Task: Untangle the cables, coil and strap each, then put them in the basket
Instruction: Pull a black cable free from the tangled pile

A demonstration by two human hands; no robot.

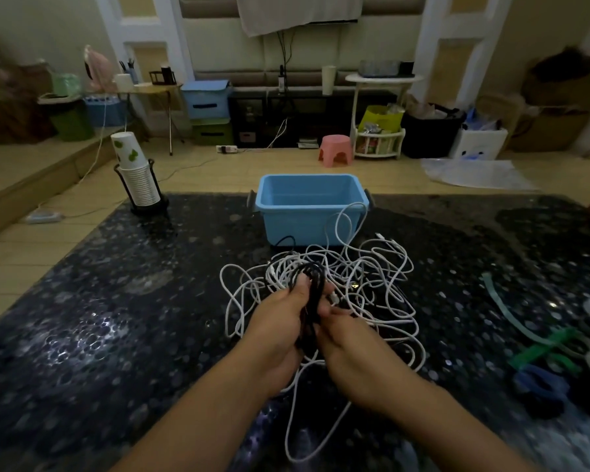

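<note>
Now both grips [312, 321] round black cable [312, 277]

Both forearms are reaching forward and converging, the left hand [280, 330] curling its fingers round a black cable [312, 301] while the right hand [349, 338] is pinching it just beside.

We see a dim room with a pale tiled floor [286, 165], a pink stool [335, 149] and stacked storage boxes [207, 110] by the padded wall [304, 52].
</note>
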